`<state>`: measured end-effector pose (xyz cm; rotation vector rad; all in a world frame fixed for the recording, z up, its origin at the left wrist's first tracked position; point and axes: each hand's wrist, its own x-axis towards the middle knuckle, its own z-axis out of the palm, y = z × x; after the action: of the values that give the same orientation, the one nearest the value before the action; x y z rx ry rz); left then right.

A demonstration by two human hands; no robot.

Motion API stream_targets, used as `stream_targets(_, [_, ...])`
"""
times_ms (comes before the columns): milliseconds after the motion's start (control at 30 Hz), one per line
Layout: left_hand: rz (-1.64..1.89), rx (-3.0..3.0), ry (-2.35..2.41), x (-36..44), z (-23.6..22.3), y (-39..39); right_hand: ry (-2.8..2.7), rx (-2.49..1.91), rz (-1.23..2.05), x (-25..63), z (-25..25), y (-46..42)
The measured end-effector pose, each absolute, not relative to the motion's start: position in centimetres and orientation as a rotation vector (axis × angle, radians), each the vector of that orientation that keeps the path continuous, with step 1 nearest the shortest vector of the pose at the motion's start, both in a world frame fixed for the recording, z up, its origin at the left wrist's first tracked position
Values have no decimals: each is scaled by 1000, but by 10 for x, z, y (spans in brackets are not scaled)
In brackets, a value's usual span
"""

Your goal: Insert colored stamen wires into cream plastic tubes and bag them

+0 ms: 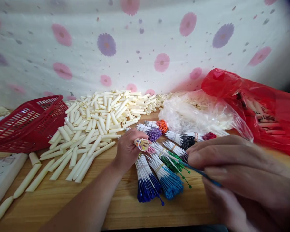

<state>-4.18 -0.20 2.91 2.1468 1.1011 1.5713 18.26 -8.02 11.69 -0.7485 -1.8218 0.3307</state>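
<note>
- The left hand (127,149) is closed round a cream plastic tube (142,145); its open end faces the camera and shows coloured bits inside.
- At 4 o'clock in the view, the right hand (244,170), large and blurred, pinches a thin blue stick (200,173) between thumb and fingers.
- Round the held tube, banded bundles of white sticks with coloured ends lie on the wooden worktop (125,209): dark blue bundle (146,183) at 6 o'clock, light blue bundle (168,180) near 5, green bundle (172,162) at 4, black bundle (182,139) at 3, purple bundle (153,133) and orange bundle (159,125) between 1 and 2.
- At 10 o'clock from it lies a heap of loose cream tubes (99,117), beside a red slatted plastic basket (38,125) towards 9.
- A crumpled clear plastic bag (195,112) lies at 2 o'clock, next to a translucent red plastic bag (282,109).
</note>
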Motion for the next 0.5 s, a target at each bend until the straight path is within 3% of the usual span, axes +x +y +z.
stream_targets(500, [1587, 2262, 883, -39, 32, -1, -2058, -492, 75, 160, 114, -55])
